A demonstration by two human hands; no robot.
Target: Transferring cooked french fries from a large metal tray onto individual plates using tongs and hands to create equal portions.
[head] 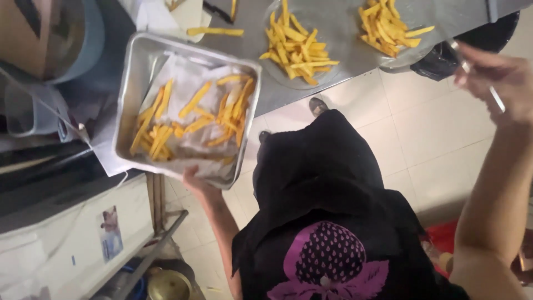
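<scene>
L hand (195, 183) holds tray (129, 111) w/ fries (191, 114).

Light: bright, even | Glare: steel table (333, 66) | Blur: right hand (494, 78), probably motion

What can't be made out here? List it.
- Left hand, head view: fingers hidden under the metal tray of fries.
- Right hand: motion-blurred; the thin metal utensil it holds can't be identified.
- Second plate of fries: top cut off by the frame edge.
</scene>
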